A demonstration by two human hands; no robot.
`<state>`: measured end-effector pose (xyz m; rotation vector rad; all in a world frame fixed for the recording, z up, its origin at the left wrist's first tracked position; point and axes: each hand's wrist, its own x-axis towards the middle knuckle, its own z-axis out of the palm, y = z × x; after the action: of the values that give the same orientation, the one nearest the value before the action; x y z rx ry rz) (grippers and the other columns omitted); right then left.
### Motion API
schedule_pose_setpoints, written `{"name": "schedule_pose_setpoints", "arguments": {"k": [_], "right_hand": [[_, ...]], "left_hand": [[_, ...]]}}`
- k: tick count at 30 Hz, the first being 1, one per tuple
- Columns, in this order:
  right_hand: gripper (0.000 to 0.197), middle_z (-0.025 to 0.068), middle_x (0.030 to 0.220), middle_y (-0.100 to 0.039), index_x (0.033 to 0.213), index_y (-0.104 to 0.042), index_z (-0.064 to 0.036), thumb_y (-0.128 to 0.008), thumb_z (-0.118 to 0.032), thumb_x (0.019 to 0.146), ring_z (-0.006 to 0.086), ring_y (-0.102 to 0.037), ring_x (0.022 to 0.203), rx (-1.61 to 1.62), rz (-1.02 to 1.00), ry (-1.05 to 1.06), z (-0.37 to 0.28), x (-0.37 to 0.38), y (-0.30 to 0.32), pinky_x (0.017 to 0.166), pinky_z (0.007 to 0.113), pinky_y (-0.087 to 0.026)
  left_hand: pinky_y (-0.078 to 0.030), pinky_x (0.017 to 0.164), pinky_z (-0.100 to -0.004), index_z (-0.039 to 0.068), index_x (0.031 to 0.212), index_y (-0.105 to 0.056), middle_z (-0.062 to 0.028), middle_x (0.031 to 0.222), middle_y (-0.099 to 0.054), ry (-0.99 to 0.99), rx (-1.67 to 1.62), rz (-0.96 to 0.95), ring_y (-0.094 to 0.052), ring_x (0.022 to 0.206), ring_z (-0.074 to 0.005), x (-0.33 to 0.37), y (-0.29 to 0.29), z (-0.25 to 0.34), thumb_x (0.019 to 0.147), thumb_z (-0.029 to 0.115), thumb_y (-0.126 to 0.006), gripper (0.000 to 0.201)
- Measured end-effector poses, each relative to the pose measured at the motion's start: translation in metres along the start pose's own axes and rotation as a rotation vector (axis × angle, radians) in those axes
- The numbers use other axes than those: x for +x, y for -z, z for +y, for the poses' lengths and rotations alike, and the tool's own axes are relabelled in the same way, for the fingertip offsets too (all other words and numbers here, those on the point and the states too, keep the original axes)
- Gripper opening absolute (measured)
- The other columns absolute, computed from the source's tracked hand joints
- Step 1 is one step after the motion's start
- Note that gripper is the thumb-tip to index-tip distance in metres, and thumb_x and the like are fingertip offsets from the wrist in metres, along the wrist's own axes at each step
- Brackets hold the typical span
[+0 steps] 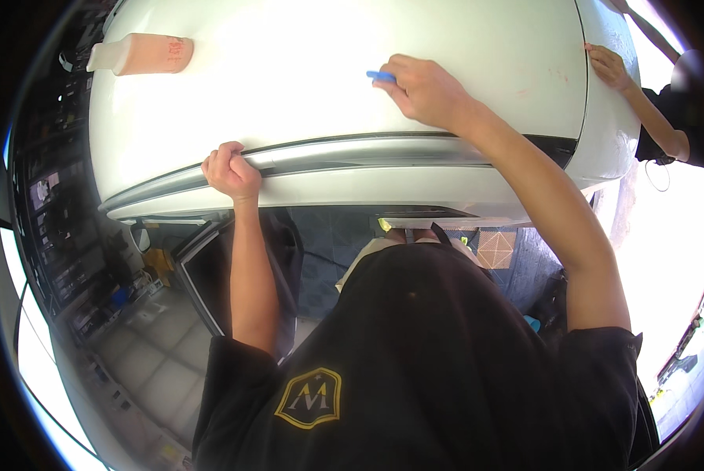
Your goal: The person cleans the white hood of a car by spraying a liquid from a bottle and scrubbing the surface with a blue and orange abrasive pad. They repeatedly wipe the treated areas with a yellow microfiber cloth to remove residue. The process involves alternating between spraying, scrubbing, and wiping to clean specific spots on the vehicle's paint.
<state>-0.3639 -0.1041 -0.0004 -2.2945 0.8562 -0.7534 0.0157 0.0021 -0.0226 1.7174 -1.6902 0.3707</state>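
Observation:
A white car roof [328, 102] spreads out in front of me, with a silver roof rail [352, 153] along its near edge. My left hand [232, 170] is closed around that rail, left of the middle. Farther right, my right hand [422, 88] is over the roof, its fingers pinching a small flat blue piece [381, 76]; its exact kind does not show. A translucent bottle [154, 54] of pinkish-orange liquid, with red marks on it, is at the far left of the roof.
At the right, a co-worker's hand [609, 68] touches the car beyond the dark seam. Below the rail, an open car door [242, 275] stands beside my left forearm. A tiled floor [159, 369] lies at lower left, and a side mirror [140, 237] juts out at left.

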Motion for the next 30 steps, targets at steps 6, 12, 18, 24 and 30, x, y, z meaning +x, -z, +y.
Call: {"name": "schedule_pose_setpoints", "arguments": {"k": [6, 12, 18, 24, 30], "right_hand": [[0.022, 0.0133, 0.093, -0.067, 0.104, -0.073, -0.0002, -0.065, -0.021, 0.104, 0.0352, -0.066, 0.078, -0.043, -0.015, 0.03, 0.004, 0.001, 0.0, 0.072, 0.044, -0.055], [0.021, 0.0135, 0.095, -0.067, 0.105, -0.073, -0.0014, -0.065, -0.02, 0.105, 0.036, -0.066, 0.078, -0.108, 0.016, 0.035, 0.013, 0.005, 0.017, 0.072, 0.044, -0.055], [0.021, 0.0139, 0.095, -0.067, 0.105, -0.073, -0.0025, -0.065, -0.021, 0.105, 0.0356, -0.068, 0.079, -0.124, -0.098, 0.103, 0.003, 0.002, 0.014, 0.073, 0.045, -0.055], [0.025, 0.0144, 0.092, -0.068, 0.104, -0.073, -0.0014, -0.065, -0.024, 0.105, 0.0363, -0.066, 0.077, -0.1, -0.041, 0.007, 0.007, -0.003, 0.008, 0.072, 0.045, -0.054], [0.022, 0.011, 0.092, -0.069, 0.102, -0.074, -0.003, -0.065, -0.023, 0.103, 0.0334, -0.068, 0.076, -0.19, -0.041, 0.062, 0.008, -0.004, 0.007, 0.07, 0.043, -0.056]], "left_hand": [[-0.044, 0.082, -0.0368, 0.01, 0.078, -0.071, -0.0012, 0.066, -0.063, 0.0, 0.006, -0.015, -0.057, 0.065, -0.0225, -0.001, -0.001, -0.001, 0.08, 0.011, -0.047, 0.025], [-0.044, 0.083, -0.0374, 0.011, 0.079, -0.071, -0.0013, 0.068, -0.064, -0.008, 0.027, -0.026, -0.058, 0.066, -0.0227, -0.003, -0.002, 0.003, 0.082, 0.012, -0.046, 0.025], [-0.044, 0.083, -0.0373, 0.011, 0.08, -0.071, -0.0014, 0.069, -0.065, -0.011, 0.058, -0.056, -0.058, 0.067, -0.023, -0.002, 0.0, -0.006, 0.083, 0.012, -0.046, 0.025], [-0.044, 0.084, -0.0372, 0.012, 0.079, -0.071, -0.0011, 0.068, -0.064, -0.001, 0.059, -0.054, -0.058, 0.068, -0.0231, -0.001, -0.003, -0.002, 0.084, 0.013, -0.046, 0.026], [-0.044, 0.084, -0.0368, 0.012, 0.079, -0.071, -0.0002, 0.067, -0.063, -0.002, 0.053, -0.038, -0.058, 0.068, -0.0226, -0.002, -0.003, -0.009, 0.084, 0.012, -0.045, 0.026]]}}
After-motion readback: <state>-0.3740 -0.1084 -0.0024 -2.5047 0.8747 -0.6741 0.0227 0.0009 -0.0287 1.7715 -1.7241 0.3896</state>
